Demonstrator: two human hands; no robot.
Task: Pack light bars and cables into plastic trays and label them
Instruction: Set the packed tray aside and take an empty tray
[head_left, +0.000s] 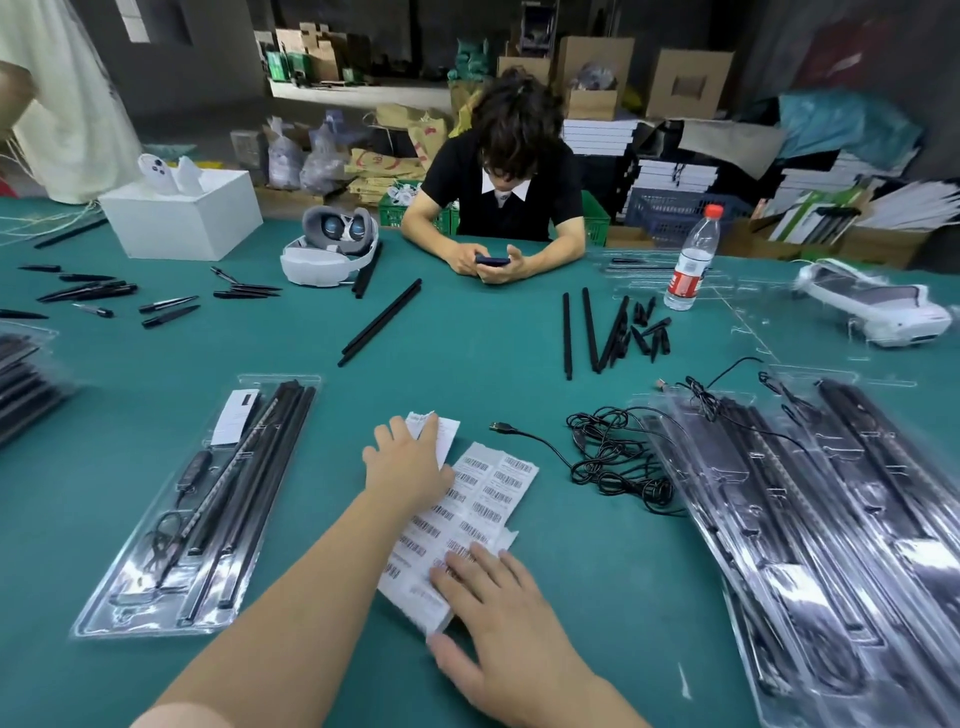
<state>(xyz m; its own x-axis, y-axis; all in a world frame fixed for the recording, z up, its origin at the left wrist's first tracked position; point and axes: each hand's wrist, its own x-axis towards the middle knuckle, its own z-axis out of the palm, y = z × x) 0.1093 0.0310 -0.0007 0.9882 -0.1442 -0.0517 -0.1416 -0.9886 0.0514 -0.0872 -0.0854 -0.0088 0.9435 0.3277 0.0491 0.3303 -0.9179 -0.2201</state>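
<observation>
You are looking at a matt teal worktop (467, 338), smooth like a cutting mat. At lower left a clear plastic tray (197, 509) is gleaming glossily around matt black light bars (270, 457). In the centre the white paper label sheet (467, 514) is showing rough torn edges. At upper right a clear plastic bottle (693, 260) is shining.

The table (467, 343) is covered in plain teal green. At lower centre, the sheet of labels (470, 512) is white with rows of black barcodes. The clear plastic tray (195, 512) at lower left holds black bars and a white card. A tangled cable (618, 457) right of centre is black. The bottle (693, 260) at upper right is clear with a red cap and a red-and-white label. The box (182, 215) at upper left is white.
</observation>
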